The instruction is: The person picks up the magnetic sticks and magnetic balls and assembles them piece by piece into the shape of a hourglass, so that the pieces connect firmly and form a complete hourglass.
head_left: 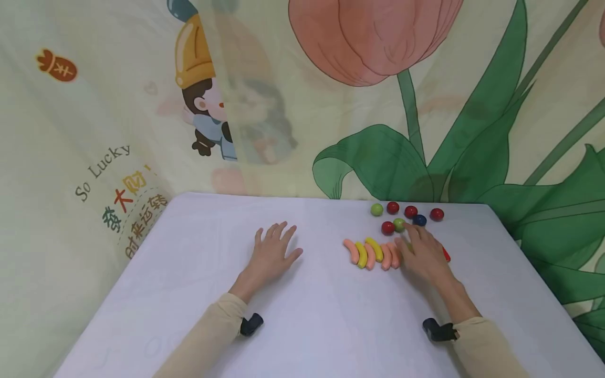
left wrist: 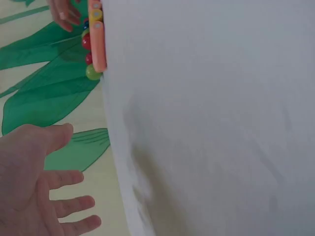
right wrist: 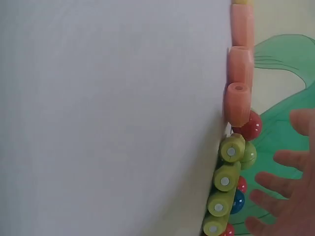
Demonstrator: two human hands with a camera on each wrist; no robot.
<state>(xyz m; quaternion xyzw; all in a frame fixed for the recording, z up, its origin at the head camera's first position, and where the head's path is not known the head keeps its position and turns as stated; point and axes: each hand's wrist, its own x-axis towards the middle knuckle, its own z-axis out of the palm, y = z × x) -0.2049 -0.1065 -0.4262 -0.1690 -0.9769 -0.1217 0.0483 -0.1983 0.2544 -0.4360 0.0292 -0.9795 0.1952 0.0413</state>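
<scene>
My left hand [head_left: 270,257] hovers over the white table with its fingers spread, holding nothing. My right hand [head_left: 425,254] is above the right end of a row of small toy pieces, fingers apart and nothing gripped. Beside it, pink curved sausage-like pieces [head_left: 395,255] and yellow banana-like pieces [head_left: 374,249] lie side by side. In the right wrist view, several green pieces with pale round ends [right wrist: 225,181] continue the row; from the head they are mostly hidden under the hand. A red piece [head_left: 446,254] peeks out past the hand.
Behind the row sit several small balls: red ones [head_left: 437,214], green ones [head_left: 376,209] and a blue one [head_left: 419,220]. They lie near the back edge of the white-covered table [head_left: 307,331]. A printed curtain [head_left: 264,178] hangs behind.
</scene>
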